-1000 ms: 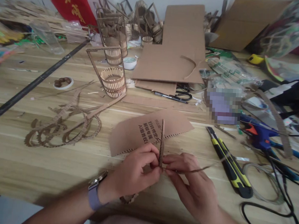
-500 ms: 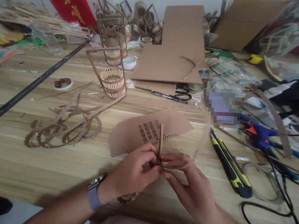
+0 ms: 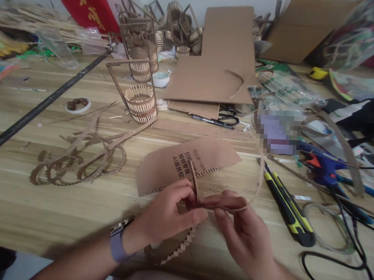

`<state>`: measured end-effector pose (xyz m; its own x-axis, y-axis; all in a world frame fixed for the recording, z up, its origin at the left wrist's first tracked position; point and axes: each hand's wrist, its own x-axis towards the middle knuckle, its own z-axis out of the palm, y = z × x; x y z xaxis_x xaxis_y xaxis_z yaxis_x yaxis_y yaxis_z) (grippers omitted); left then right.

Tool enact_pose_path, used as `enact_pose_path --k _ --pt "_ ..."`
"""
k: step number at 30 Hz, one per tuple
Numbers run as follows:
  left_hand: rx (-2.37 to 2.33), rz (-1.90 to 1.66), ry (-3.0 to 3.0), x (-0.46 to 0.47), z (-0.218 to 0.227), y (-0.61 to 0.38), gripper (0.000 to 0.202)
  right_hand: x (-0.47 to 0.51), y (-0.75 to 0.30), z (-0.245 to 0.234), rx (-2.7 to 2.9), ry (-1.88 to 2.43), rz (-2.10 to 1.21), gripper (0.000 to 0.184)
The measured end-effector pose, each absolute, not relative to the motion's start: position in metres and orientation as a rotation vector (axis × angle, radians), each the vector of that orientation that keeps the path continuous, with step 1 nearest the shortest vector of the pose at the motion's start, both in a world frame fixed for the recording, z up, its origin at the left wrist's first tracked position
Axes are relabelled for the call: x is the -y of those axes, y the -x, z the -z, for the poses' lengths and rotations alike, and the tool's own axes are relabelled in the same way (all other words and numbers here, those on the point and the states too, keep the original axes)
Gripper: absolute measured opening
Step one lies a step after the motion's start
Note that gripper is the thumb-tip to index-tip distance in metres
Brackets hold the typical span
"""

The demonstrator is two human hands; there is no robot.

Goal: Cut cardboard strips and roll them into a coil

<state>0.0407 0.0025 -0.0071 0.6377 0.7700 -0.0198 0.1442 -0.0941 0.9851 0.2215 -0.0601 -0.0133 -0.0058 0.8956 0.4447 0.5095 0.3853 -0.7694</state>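
My left hand (image 3: pixel 167 214), with a watch on the wrist, pinches a narrow cardboard strip (image 3: pixel 194 183) that stands up between my two hands. My right hand (image 3: pixel 243 230) pinches the same strip from the right, where a thin peeled layer (image 3: pixel 257 189) curls off in an arc. A corrugated piece with a toothed edge (image 3: pixel 176 248) hangs below my left hand. Just beyond the hands lies a printed cardboard sheet (image 3: pixel 185 163) on the wooden table (image 3: pixel 29 207).
A yellow-black utility knife (image 3: pixel 288 210) and a blue glue gun (image 3: pixel 325 170) with cables lie to the right. Cardboard offcuts (image 3: pixel 79 157) lie at left, slatted cardboard baskets (image 3: pixel 141 102) and flat cardboard sheets (image 3: pixel 215 74) behind, scissors (image 3: pixel 227 117) mid-table.
The upright strip has tilted left and shortened. The thin layer at my right hand has swung up into a curved arc. The toothed piece under my left hand has come into fuller view.
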Motion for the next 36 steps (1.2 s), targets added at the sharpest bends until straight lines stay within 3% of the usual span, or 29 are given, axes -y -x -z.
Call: enact_pose_path --k 8,16,27,36 --pt "-0.752 -0.683 -1.689 -0.0001 0.0109 -0.0418 0.018 0.0564 -0.2220 0.0138 1.832 1.220 -0.300 0.008" --pt "-0.753 -0.628 -1.668 -0.0027 0.0069 -0.0398 0.018 0.0607 -0.2240 0.0167 1.578 1.329 -0.539 0.010" --pt "-0.753 -0.624 -1.689 -0.0017 0.0081 -0.0414 0.022 0.0577 -0.2213 0.0130 1.817 1.228 -0.300 0.016" --pt "-0.676 -0.569 -1.728 -0.0055 0.0055 -0.0378 0.019 0.0598 -0.2241 0.0165 1.476 1.267 -0.720 0.008"
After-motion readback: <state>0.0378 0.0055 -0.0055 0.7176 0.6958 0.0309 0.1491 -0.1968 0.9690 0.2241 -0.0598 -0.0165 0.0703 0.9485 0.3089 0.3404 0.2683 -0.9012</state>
